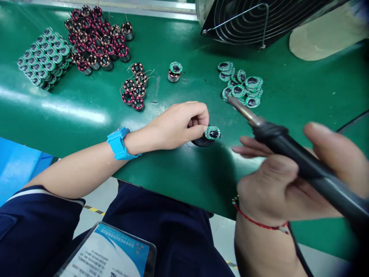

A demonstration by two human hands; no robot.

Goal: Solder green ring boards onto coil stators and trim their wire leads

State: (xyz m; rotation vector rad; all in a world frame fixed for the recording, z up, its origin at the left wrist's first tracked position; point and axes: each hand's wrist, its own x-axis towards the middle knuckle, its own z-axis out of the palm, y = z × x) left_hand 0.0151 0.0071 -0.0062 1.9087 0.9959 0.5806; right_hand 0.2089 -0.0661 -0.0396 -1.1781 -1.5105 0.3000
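My left hand (181, 125), with a blue wrist strap (118, 144), pinches the edge of a small round green circuit board (212, 133). A black round base (201, 141) sits beneath the board, partly hidden by my fingers. In my right hand (266, 188) is a soldering iron (291, 148); this hand is slightly blurred. The iron's tip points up and left, in front of a loose pile of round circuit boards (238, 91). Beyond my left hand, a wound motor stator (173, 77) stands upright with a round board on top.
Several stators with copper and red windings (92, 38) stand in a cluster at back left. A smaller stator group (138, 91) is nearer. Stacked round boards (46, 57) lie at far left. A fan with a wire guard (259, 23) stands at the back right of the green table (95, 104).
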